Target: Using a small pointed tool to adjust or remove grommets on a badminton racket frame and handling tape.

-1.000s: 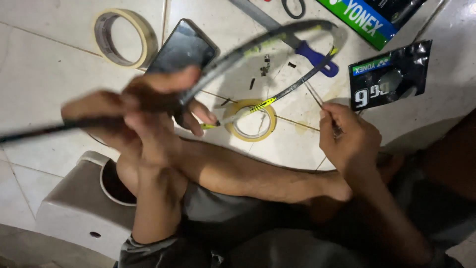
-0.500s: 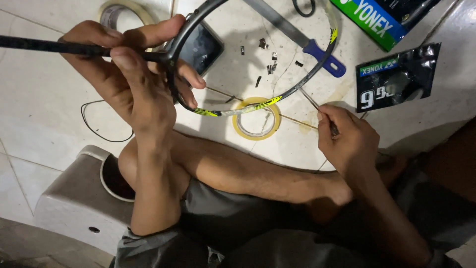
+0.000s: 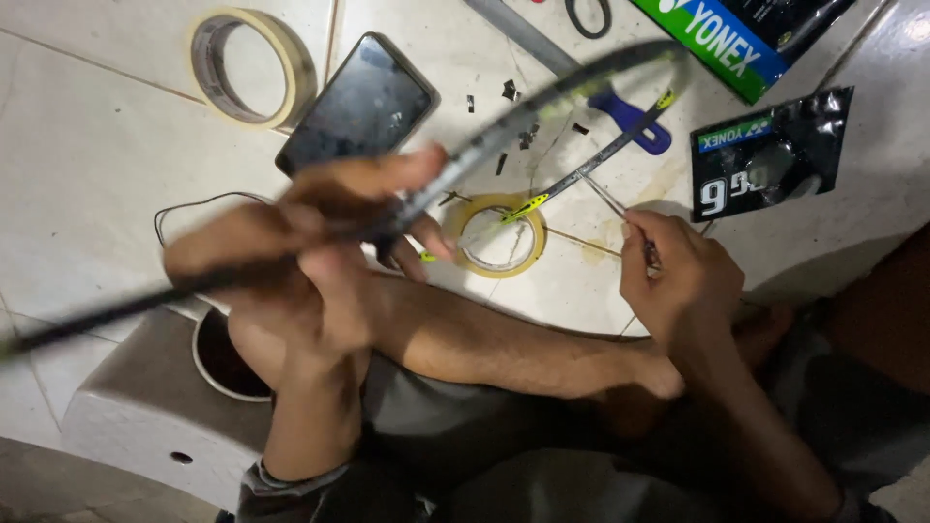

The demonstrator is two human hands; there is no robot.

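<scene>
Person seated on a pale tiled floor, one bare leg folded across the lap, seen from above. Left hand wrapped shut around the dark badminton racket where shaft meets frame; hand and shaft are motion-blurred, so exact finger placement cannot be told, but the fingers curl over the shaft and the thumb points toward the head. The shaft runs down-left to the left edge of view; the unstrung frame arcs up-right over the floor, with yellow-green marks on its near rim. Right hand sits right of centre, above the ankle, fingertips pressed together, pinching a thin pale string that leads up toward the frame's near rim. Under the frame, flat on the tiles, a yellow tape roll lies just beside the left fingertips. A black phone lies face up beyond the left hand, and a larger cream tape roll lies near the far left edge. A blue-handled tool lies beneath the frame's far side, small dark bits scattered near it. A black string packet lies toward the right edge, a green-and-black box at the far right corner. A white moulded block with a round opening sits under the left forearm, near the lower left corner.
</scene>
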